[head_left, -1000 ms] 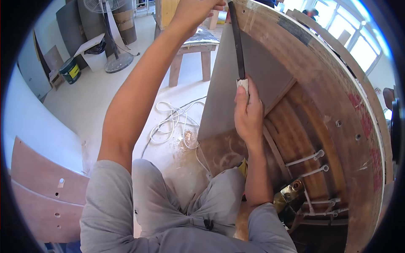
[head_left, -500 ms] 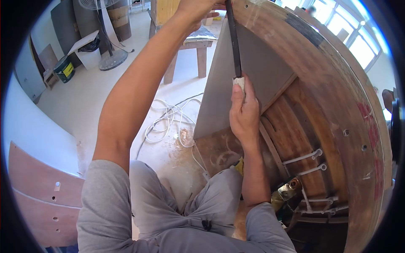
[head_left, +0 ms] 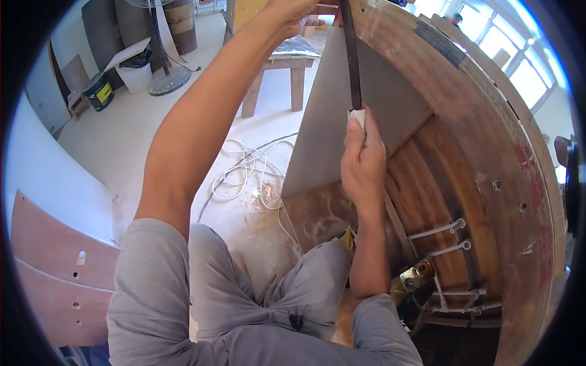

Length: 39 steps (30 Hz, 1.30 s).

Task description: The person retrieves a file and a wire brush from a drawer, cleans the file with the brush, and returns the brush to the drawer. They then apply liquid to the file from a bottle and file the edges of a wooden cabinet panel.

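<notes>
While the right hand (head_left: 363,158) grips the pale handle (head_left: 356,114) of a dark file (head_left: 353,67), the blade points up and away from the body, its far end running out of view beside the top of the big curved wooden rim (head_left: 397,49).

The file looks like stiff metal, narrow and straight, likely light enough for one hand but unlikely to bend. Its handle looks worn and rough at the collar, so it should give decent grip; the blade is probably coarse on its faces and less kind to bare skin. The handle is the natural place to hold it, with a second, lighter hold near the far end to steady it.

The right hand is closed, thumb lying along the handle and fingers wrapped around the other side. The left hand (head_left: 293,12) is up near the far end, left of the rim, its fingers partly cut off by the view; whether they touch the file, and how far they are open, I cannot tell. Below the blade, a grey panel (head_left: 323,134) slopes down inside the rim.
</notes>
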{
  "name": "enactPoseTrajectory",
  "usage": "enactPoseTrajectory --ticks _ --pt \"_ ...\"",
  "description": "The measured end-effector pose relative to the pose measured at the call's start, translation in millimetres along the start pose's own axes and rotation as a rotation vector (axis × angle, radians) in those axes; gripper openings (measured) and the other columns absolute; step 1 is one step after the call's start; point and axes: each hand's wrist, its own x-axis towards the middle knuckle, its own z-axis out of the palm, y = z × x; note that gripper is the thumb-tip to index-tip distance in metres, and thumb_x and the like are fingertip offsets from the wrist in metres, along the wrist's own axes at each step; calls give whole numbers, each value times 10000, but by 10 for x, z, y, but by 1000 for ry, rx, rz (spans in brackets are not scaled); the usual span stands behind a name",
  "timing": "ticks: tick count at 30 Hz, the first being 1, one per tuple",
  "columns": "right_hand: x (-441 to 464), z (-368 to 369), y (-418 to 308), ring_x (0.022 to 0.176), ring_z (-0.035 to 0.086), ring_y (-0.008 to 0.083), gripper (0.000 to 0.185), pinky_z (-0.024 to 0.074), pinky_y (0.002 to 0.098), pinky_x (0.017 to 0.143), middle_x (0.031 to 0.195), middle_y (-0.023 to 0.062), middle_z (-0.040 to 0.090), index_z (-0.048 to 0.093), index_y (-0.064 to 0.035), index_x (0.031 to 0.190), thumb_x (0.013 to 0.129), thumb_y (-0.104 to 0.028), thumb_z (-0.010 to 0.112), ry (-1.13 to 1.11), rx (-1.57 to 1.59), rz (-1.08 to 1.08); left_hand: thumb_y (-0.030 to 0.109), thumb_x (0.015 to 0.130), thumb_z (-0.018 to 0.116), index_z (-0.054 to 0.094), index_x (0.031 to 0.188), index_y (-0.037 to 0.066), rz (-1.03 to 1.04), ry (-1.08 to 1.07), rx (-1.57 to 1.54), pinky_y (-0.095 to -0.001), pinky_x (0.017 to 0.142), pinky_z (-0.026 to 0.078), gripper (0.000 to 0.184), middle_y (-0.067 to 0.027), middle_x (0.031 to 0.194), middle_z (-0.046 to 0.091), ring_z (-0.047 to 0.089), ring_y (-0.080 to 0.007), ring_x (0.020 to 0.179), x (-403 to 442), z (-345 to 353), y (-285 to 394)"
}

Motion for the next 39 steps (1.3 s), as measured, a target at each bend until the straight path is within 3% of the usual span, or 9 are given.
enactPoseTrajectory --ticks 8,12,15,18,23,30,32,35,39 --pt "29 -18 6 1091 602 436 414 473 418 912 1168 305 605 473 52 1334 1010 -206 460 -22 -31 7 334 927 664 666 1077 104 -25 17 -24 -439 881 454 275 -62 1070 654 604 -235 1009 41 -82 -156" --pt "63 44 0 1091 602 431 419 475 421 907 1162 304 607 474 41 1339 1011 -219 456 41 -52 -139 313 948 631 666 1055 113 -43 10 -29 -469 903 438 230 -53 1044 662 608 -233 1007 152 -164 -217" --pt "206 39 -138 1094 603 426 425 474 422 907 1160 298 612 473 44 1340 1012 -226 448 -33 -92 -18 295 950 621 664 1034 104 -74 71 6 -468 902 444 214 -62 1007 676 627 -224 991 176 -133 -144" --pt "232 92 -49 1089 602 436 431 472 428 908 1156 299 614 471 45 1342 1014 -233 448 49 -125 -168 289 939 637 663 1034 100 -10 63 -5 -476 888 451 213 -72 1002 680 637 -230 977 196 -83 -15" --pt "85 7 -104 1102 585 459 442 461 436 926 1161 318 604 461 46 1353 1015 -238 454 13 -63 30 293 924 659 664 1046 91 37 -7 -24 -496 870 451 236 -79 1009 680 639 -250 978 155 -89 -94" --pt "157 98 38 1100 592 443 435 461 428 925 1150 304 614 449 51 1357 1011 -213 448 25 -106 -135 299 914 670 680 1022 78 -46 110 57 -516 864 431 246 -69 1013 688 638 -243 992 149 -121 -123" --pt "238 144 -67 1088 599 439 429 464 430 920 1140 298 621 457 55 1347 1010 -210 445 6 -87 -103 300 912 673 688 1001 75 24 97 129 -528 868 423 243 -65 1007 692 643 -240 975 327 -224 -156" --pt "267 103 -149 1067 608 438 424 470 431 910 1118 295 630 466 58 1336 1010 -212 441 -26 -106 -73 286 908 680 697 990 64 -79 131 132 -508 880 432 237 -76 997 695 651 -239 945 317 -204 -38" --pt "150 43 -149 1058 610 439 420 475 430 899 1098 305 630 473 57 1329 1011 -215 438 17 -113 -28 269 902 688 694 1012 52 88 26 49 -481 907 444 243 -93 1007 691 656 -256 935 392 -224 -125"
